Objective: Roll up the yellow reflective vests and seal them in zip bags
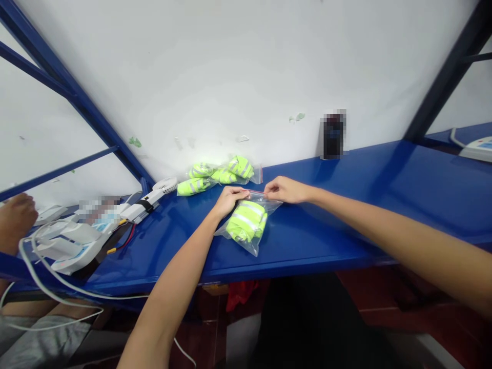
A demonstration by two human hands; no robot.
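A clear zip bag [255, 247] lies on the blue table, with a folded neon-yellow item with silver stripes [246, 220] inside. Its red-edged top points away from me. My left hand [229, 200] pinches the left end of that top edge. At the right end, my right hand [282, 189] has its fingers closed on the same edge. Just behind, against the wall, several similar bagged yellow bundles [225, 175] lie in a pile.
White devices with cables [79, 246] and a small white fan [165, 184] stand on the left of the blue table [307, 241]. A dark pixelated object [332, 136] leans on the wall. Another person's hand [17, 215] shows at far left, beyond the blue frame.
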